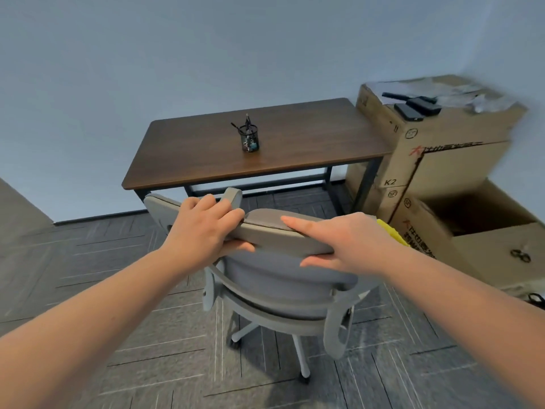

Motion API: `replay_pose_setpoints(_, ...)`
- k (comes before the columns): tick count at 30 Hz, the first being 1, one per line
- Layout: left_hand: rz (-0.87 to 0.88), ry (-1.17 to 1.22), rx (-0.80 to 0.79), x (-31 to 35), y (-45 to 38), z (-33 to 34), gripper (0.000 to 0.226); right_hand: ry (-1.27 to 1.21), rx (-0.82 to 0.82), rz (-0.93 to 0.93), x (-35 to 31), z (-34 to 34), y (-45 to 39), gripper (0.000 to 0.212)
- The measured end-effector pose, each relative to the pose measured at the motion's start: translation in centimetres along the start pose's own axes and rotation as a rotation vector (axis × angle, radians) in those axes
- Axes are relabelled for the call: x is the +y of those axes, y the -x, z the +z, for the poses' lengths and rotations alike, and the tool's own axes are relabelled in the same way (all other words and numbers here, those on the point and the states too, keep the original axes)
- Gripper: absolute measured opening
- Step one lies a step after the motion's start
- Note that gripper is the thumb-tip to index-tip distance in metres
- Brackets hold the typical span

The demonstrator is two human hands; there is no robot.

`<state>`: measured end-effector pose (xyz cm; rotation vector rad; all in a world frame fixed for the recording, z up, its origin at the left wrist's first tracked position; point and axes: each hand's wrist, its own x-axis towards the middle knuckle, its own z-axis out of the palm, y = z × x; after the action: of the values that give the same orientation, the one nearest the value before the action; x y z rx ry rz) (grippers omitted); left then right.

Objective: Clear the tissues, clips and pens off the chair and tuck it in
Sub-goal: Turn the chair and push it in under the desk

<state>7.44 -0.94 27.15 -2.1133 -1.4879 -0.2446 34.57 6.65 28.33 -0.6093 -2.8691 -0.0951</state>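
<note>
We have both hands on the top of the grey chair [283,278], which stands on the carpeted floor [118,335] short of the desk, its seat not yet under the tabletop [295,137]. Our left hand [203,228] is clamped on the left end of the headrest [283,234]: its fingers [227,214] curl over the upper edge and the thumb presses the underside. Our right hand [351,243] grips the right end of the same headrest, fingers [300,224] laid flat and together along the top, thumb tucked beneath.

Beyond our fingers, in the middle of the tabletop, stands a black mesh pen cup [249,138] with pens [247,121] sticking up out of it; small coloured things lie in its bottom, too small for us to name. Just past the left fingers a grey armrest [233,196] pokes up. The seat is hidden behind the backrest, so we cannot tell what lies on it.

To the right of our right hand a bit of yellow material [389,231] shows at the wrist, touching an open cardboard box [472,246]. Behind that, stacked cardboard boxes [427,149] stand beside the desk, with dark flat objects [413,104] on top.
</note>
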Motion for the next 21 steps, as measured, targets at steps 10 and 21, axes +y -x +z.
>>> replay_pose_setpoints(10,-0.021,-0.012,-0.055,1.9,-9.1,3.7,0.051,0.003,-0.055,0.101,10.7,0.6,-0.7,0.072)
replay_pose_setpoints(21,0.080,0.080,-0.062,2.4,-14.7,5.6,0.051,0.044,-0.114,0.168,17.1,1.0,-0.6,0.076)
